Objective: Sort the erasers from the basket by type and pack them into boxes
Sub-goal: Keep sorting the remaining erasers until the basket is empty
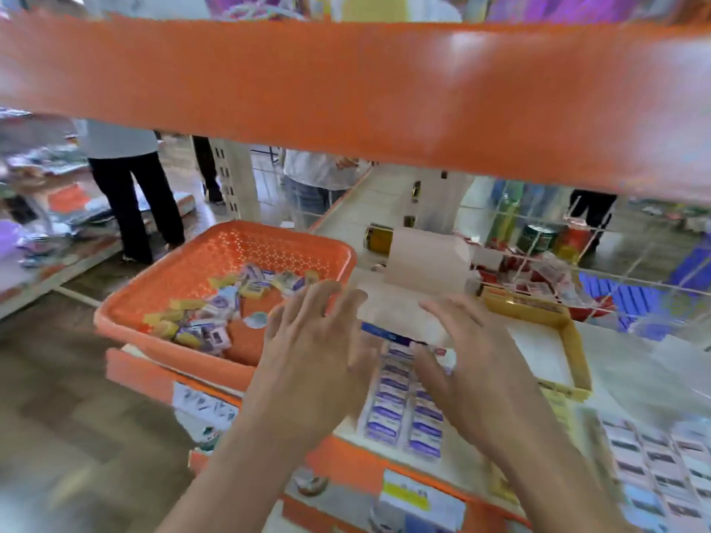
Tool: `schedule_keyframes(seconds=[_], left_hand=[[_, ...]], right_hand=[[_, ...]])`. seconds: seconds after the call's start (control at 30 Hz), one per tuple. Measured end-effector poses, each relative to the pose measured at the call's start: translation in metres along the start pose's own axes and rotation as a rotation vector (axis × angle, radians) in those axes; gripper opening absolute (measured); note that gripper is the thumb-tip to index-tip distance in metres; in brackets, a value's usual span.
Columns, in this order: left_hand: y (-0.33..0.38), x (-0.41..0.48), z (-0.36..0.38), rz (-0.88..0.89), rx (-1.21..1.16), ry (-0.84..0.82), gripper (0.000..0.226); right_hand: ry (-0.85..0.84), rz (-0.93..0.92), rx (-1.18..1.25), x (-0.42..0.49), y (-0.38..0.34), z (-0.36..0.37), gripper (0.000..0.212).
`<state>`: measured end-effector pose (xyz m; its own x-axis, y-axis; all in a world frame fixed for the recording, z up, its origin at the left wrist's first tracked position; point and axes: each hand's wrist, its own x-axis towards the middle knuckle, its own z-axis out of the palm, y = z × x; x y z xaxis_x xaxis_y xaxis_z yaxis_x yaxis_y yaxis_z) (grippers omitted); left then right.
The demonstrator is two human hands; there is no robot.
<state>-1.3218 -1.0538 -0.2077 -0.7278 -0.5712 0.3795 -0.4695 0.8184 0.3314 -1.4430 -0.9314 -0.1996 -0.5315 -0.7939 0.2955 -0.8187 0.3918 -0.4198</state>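
An orange perforated basket (184,278) stands at the left of the shelf, with several loose erasers (215,313) in yellow, white and purple wrappers inside. Between my hands lies a box (400,409) packed with rows of white-and-purple erasers. My left hand (311,355) hovers with fingers spread over the box's left side and the basket's rim, holding nothing. My right hand (473,359) is spread over the box's right side, also holding nothing. Whether the fingers touch the box is unclear in the blur.
An empty yellow-rimmed cardboard box (573,352) sits to the right. Another box of packed erasers (661,475) lies at the lower right. An orange shelf beam (346,90) crosses overhead. Cans and small red packs (538,240) stand behind. People stand in the aisle beyond.
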Motion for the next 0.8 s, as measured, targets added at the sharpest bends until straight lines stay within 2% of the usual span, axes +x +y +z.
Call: schedule_keyframes(seconds=[0.07, 0.13, 0.23, 0.3, 0.4, 0.47, 0.53, 0.6, 0.67, 0.73, 0.8], left_hand=[[-0.032, 0.007, -0.020, -0.043, 0.012, 0.042, 0.049], [-0.065, 0.014, -0.040, -0.107, -0.004, 0.017, 0.045], [-0.118, 0.029, -0.060, -0.205, 0.027, -0.063, 0.034], [-0.153, 0.041, -0.064, -0.291, 0.080, -0.161, 0.030], [-0.190, 0.058, -0.066, -0.355, 0.173, -0.322, 0.026], [-0.197, 0.068, -0.062, -0.315, 0.267, -0.480, 0.022], [-0.194, 0.076, -0.054, -0.212, 0.351, -0.679, 0.019], [-0.189, 0.080, -0.052, -0.127, 0.380, -0.829, 0.018], [-0.186, 0.082, -0.053, -0.105, 0.343, -0.900, 0.023], [-0.185, 0.082, -0.057, -0.098, 0.305, -0.941, 0.032], [-0.185, 0.081, -0.057, -0.069, 0.302, -0.961, 0.032]], right_hand=[[0.008, -0.080, 0.019, 0.024, -0.028, 0.011, 0.043], [0.022, -0.152, 0.015, 0.050, -0.053, 0.025, 0.035], [-0.044, -0.226, -0.034, 0.084, -0.088, 0.049, 0.020], [-0.152, -0.242, -0.054, 0.102, -0.108, 0.064, 0.012], [-0.420, -0.212, -0.161, 0.121, -0.129, 0.091, 0.020], [-0.612, -0.189, -0.269, 0.126, -0.141, 0.101, 0.022], [-0.776, -0.166, -0.342, 0.128, -0.147, 0.108, 0.011], [-0.902, -0.131, -0.407, 0.127, -0.151, 0.112, 0.021], [-0.958, -0.113, -0.414, 0.126, -0.149, 0.117, 0.005], [-0.984, -0.076, -0.401, 0.125, -0.145, 0.125, 0.020], [-0.986, -0.051, -0.388, 0.125, -0.141, 0.127, 0.024]])
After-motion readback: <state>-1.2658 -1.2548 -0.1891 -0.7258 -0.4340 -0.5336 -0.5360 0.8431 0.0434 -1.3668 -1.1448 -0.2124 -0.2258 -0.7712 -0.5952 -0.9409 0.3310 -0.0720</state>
